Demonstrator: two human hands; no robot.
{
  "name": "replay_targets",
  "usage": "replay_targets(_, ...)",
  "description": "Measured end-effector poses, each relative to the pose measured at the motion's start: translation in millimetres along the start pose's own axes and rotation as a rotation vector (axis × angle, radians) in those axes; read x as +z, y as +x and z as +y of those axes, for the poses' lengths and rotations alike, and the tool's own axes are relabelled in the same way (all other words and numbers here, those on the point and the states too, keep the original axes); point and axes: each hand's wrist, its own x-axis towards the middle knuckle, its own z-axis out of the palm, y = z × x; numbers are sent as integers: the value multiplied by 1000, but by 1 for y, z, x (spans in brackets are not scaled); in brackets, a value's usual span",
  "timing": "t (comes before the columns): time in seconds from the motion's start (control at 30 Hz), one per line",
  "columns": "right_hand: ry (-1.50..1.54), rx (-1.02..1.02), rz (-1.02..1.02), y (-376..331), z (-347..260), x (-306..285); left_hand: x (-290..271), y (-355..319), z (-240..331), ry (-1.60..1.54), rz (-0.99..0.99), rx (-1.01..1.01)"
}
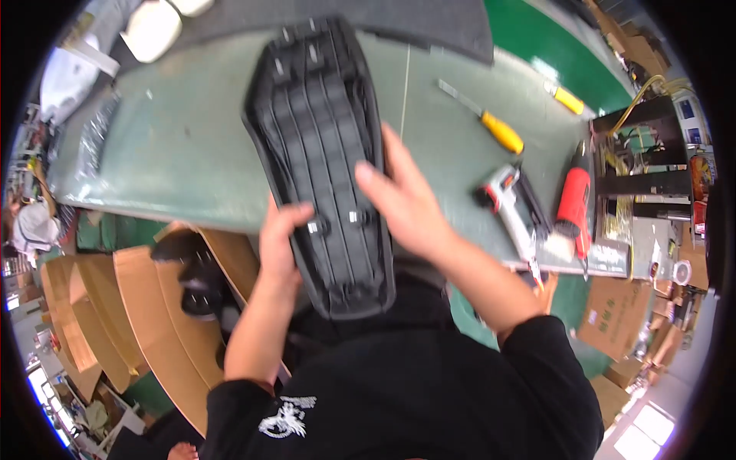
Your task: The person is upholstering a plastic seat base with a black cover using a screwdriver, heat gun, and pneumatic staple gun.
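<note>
Long black ribbed seat base [322,146] on the green bench [176,146], long axis running away from the body, near end overhanging the edge; left hand [280,245] curled around its near left rim; right hand [402,195] laid flat and open on top (nothing clasped); both equally near.

Left of the black seat base [322,146] the green surface [184,146] lies open; right, a screwdriver [487,119], staple gun [514,207] and heat gun [573,201] crowd it.
</note>
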Motion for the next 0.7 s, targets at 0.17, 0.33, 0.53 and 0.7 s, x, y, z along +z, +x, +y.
replay_targets(0.17,152,182,-36,-6,-5,-14,-7,-3,-1,119,17,40)
replay_targets(0.33,85,317,-115,-1,-21,-45,-26,-9,20,282,-86,70)
replay_targets(0.53,136,280,-280,11,-37,-56,-34,-11,57,383,-203,123)
replay_targets(0.7,168,230,-273,11,-25,-55,-24,4,70,509,-234,244)
